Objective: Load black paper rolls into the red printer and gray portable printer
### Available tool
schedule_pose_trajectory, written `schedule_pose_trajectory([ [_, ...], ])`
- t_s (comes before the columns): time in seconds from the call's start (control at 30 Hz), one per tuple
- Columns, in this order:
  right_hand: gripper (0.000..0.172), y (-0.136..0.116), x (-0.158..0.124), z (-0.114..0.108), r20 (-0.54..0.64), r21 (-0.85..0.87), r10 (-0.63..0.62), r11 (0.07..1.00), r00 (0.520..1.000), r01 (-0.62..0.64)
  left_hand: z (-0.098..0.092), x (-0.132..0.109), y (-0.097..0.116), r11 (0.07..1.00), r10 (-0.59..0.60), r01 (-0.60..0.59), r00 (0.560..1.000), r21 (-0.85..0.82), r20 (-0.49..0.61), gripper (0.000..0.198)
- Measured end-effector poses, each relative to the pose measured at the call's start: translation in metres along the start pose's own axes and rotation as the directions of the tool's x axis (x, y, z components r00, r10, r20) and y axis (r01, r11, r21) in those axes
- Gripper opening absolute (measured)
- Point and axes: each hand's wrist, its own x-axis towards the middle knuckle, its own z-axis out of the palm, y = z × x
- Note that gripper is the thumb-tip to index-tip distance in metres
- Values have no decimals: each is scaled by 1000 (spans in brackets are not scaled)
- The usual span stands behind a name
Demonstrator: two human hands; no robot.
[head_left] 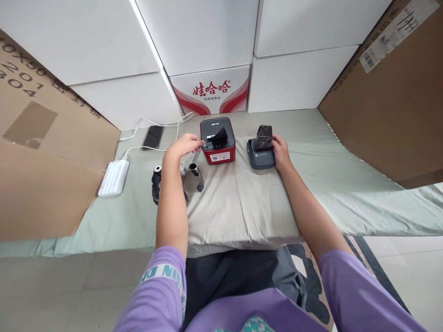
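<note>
My left hand reaches to the front left corner of a small red printer with a black top. Its fingers are closed together at the corner, and a dark strip of paper stands out of the top. My right hand is closed round the right side of a dark grey portable printer. From that printer rises a piece of black marbled label paper, close to my right fingertips, which are partly hidden. Beside my left forearm lie several paper rolls, partly covered by the arm, and a small unwound roll.
A black phone and a white power bank with white cables lie at the left on the green cloth. Cardboard boxes stand on both sides. White boxes form a wall behind.
</note>
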Motion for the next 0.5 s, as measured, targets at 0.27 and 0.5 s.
schedule_pose_trajectory([
  [0.27,29,-3,-2,1,-5,18,20,1000,1000,-20,1,0,0,999,-35,36,999,31,-38,27],
  [0.5,31,-6,-2,3,-22,9,29,1000,999,-29,4,0,-2,990,-126,122,990,-68,-60,35],
])
